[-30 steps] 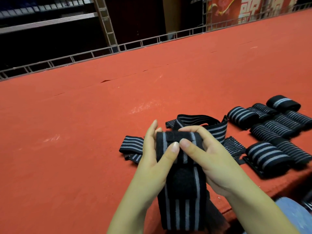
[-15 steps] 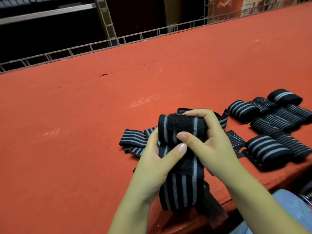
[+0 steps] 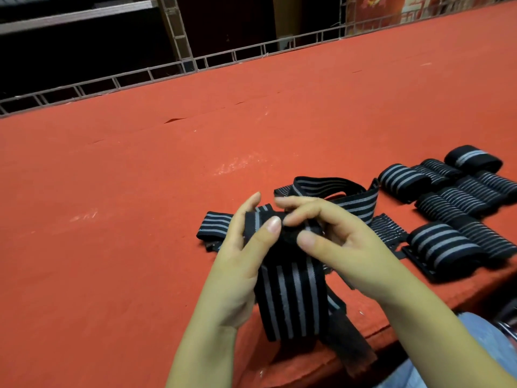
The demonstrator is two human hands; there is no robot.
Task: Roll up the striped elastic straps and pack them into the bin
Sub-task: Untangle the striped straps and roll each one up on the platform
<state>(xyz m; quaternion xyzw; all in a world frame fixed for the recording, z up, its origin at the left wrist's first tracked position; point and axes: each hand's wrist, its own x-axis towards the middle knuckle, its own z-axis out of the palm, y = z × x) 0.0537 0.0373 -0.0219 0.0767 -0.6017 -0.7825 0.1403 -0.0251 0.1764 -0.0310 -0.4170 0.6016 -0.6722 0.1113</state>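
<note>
Between both hands I hold a black strap with grey stripes (image 3: 293, 298), its top end turned over into a small roll. My left hand (image 3: 240, 264) grips the roll's left side, thumb on its front. On the right side my right hand (image 3: 333, 242) pinches the roll with thumb and fingers. The strap's tail hangs down over the table's front edge. Loose unrolled straps (image 3: 349, 200) lie on the table just behind my hands. No bin is in view.
Several rolled striped straps (image 3: 453, 197) lie in a cluster at the right on the red cloth table (image 3: 140, 219). A metal wire rail (image 3: 223, 57) runs along the table's far edge, with dark shelving behind. My denim-clad leg (image 3: 481, 340) shows at the lower right.
The roll at the strap's top has been turned further and grown tighter. My fingers have shifted over it, and the free striped length below is shorter.
</note>
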